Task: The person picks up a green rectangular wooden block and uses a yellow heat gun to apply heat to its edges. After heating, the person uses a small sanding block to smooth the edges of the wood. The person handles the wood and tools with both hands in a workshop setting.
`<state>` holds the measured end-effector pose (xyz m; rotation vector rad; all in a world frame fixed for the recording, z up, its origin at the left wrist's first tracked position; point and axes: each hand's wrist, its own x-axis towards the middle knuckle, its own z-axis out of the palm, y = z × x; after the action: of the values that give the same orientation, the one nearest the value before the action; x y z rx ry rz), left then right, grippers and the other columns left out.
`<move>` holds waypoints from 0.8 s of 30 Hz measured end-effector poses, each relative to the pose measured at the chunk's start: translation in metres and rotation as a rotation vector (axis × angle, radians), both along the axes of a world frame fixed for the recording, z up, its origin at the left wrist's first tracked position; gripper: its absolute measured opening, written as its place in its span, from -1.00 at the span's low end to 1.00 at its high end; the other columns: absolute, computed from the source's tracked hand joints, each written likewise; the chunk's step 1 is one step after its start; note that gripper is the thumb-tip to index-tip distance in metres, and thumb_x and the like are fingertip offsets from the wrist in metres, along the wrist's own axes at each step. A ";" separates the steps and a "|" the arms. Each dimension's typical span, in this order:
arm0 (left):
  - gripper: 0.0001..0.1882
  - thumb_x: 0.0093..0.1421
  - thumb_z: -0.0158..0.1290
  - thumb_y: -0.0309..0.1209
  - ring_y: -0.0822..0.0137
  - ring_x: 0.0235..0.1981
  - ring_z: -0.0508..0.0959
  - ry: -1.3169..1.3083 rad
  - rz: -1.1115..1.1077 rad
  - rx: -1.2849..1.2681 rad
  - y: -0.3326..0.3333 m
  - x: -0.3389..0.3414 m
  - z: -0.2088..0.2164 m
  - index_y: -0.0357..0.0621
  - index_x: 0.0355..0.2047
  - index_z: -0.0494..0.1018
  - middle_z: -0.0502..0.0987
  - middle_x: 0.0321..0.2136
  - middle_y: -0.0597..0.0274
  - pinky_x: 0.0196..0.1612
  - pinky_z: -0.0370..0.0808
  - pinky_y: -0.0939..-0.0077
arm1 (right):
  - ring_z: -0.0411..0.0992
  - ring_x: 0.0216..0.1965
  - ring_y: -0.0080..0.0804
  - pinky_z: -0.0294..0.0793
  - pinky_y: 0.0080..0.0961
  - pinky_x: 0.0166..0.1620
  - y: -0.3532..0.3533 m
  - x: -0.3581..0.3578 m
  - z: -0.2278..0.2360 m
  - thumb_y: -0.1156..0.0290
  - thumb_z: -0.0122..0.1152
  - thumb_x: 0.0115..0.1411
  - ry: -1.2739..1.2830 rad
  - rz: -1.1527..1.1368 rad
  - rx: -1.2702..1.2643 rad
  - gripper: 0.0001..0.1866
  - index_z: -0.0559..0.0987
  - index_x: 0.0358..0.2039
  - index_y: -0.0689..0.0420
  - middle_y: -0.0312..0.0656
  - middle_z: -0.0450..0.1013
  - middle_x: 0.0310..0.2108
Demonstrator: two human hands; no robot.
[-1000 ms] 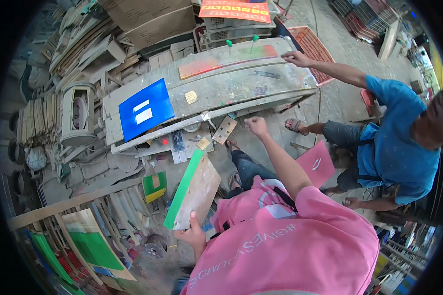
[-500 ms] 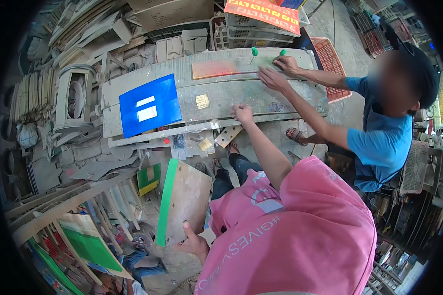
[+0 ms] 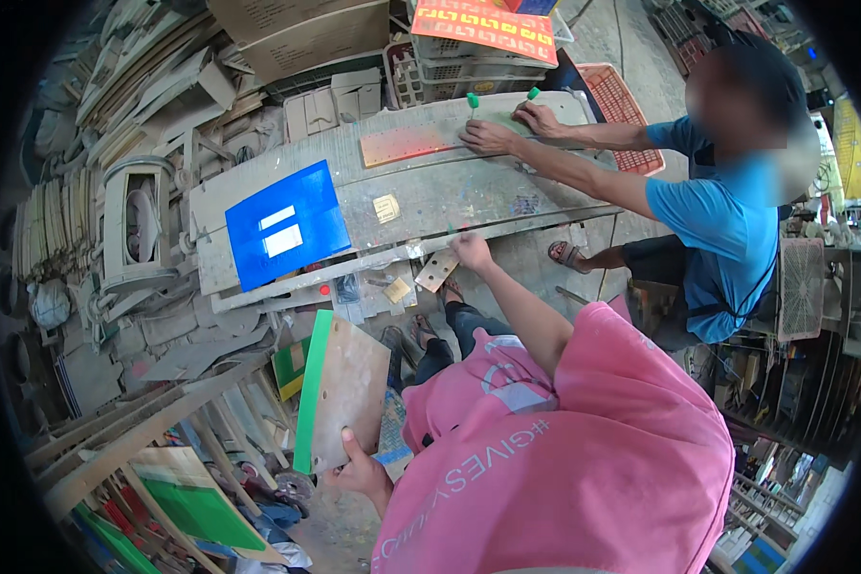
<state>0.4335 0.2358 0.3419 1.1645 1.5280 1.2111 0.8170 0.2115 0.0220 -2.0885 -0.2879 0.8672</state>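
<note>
My left hand grips the lower edge of a wooden board, its thumb lying on the face. A bright green strip runs along the board's left side, and a few small holes show in it. My right hand is at the near edge of the workbench, its fingers curled closed. A small green speck shows by its fingertips; what the fingers hold, if anything, is too small to name. On the bench lie a blue panel with two white rectangles and a small cream square.
Across the bench's right end, a co-worker in blue has both hands at a reddish-green perforated strip with two green pegs. A wooden rack with green panels stands lower left. Red crate sits beyond the bench.
My right hand has drawn slightly back from the benchtop to its near edge. The board in my left hand has shifted a little left. The co-worker's nearer hand has moved left along the strip.
</note>
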 end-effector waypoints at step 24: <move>-0.72 0.10 0.33 -0.48 0.28 -0.37 0.64 -0.159 -0.861 0.355 0.009 0.081 0.022 -0.49 -0.29 0.56 0.65 -0.38 0.00 -0.29 0.52 0.35 | 0.60 -0.36 -0.15 0.59 -0.25 -0.18 -0.200 -0.137 -0.033 0.16 0.25 0.03 -0.078 0.177 -0.472 -0.68 0.69 -0.35 0.16 -0.04 0.62 -0.42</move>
<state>0.5146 0.2445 0.3640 1.6669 0.5593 0.9394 0.6799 0.0119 -0.0109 -2.5673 -0.3384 1.0365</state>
